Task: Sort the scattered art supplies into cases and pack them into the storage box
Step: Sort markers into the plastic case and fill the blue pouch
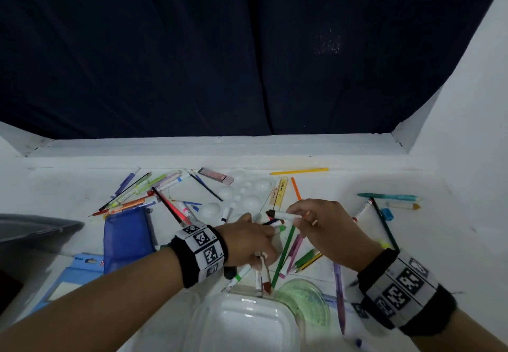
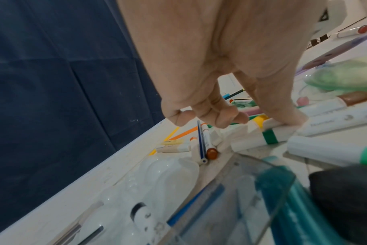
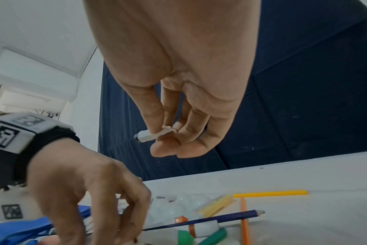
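Markers, pencils and pens lie scattered over the white table. My left hand is low over the middle pile, and its curled fingers hold a bundle of white markers that sticks out toward the wrist. A blue pencil and a brown-capped marker lie just beyond its thumb. My right hand hovers a little to the right and pinches a short white marker between thumb and fingertips. A blue pencil case lies to the left.
A clear plastic box and a green round dish stand near me. A grey bin is at the left edge and a white palette is further back. Dark cloth hangs behind the table.
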